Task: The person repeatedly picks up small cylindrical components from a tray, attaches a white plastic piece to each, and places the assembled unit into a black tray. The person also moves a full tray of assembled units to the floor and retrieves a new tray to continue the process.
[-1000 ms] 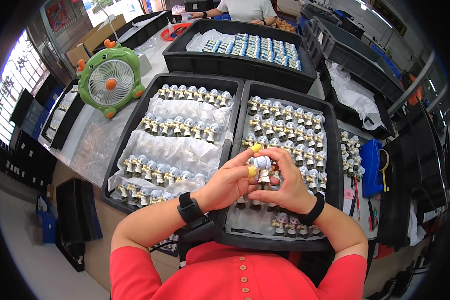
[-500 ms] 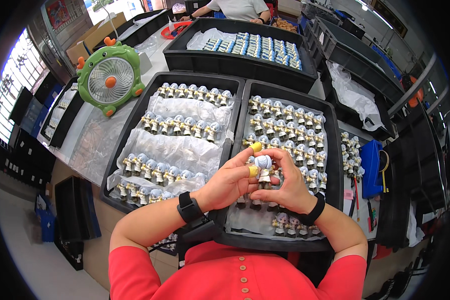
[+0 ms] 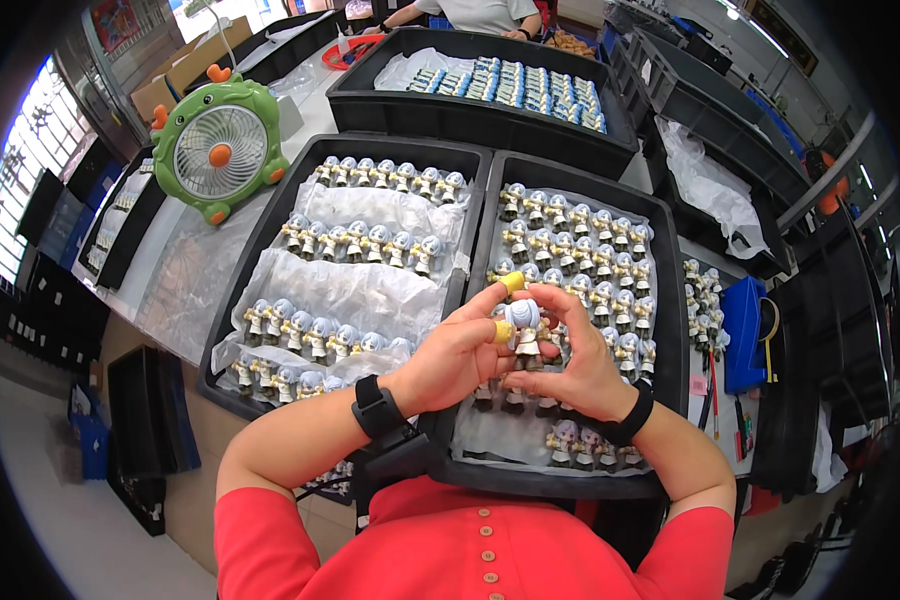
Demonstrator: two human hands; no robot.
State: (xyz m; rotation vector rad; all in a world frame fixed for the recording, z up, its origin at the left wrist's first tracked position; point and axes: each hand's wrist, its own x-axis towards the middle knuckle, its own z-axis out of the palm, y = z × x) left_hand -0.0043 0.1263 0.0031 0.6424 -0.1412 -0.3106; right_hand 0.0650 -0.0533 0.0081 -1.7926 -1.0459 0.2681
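Observation:
A small figurine (image 3: 522, 318) with pale blue hair and a white outfit is held upright between my two hands, above the right black tray (image 3: 676, 300). My left hand (image 3: 448, 362), with yellow finger cots on thumb and index finger, pinches it at the head from the left. From the other side, my right hand (image 3: 592, 372) curls around it, thumb near its feet and fingers by the head. Partly hidden under my hands, rows of similar figurines (image 3: 602, 300) stand in that tray. The left black tray (image 3: 310, 190) holds more rows on white sheeting.
A green animal-shaped fan (image 3: 220, 150) stands at the far left. Behind the trays, a larger black bin (image 3: 450, 118) holds blue-and-white pieces, with a co-worker (image 3: 480, 14) beyond. At right are loose figurines (image 3: 705, 310), a blue box (image 3: 742, 338) and brush-like tools (image 3: 715, 395).
The figurine has shifted very slightly up and left in the picture, still held by both hands. The whole view has tilted a little. Nothing was let go.

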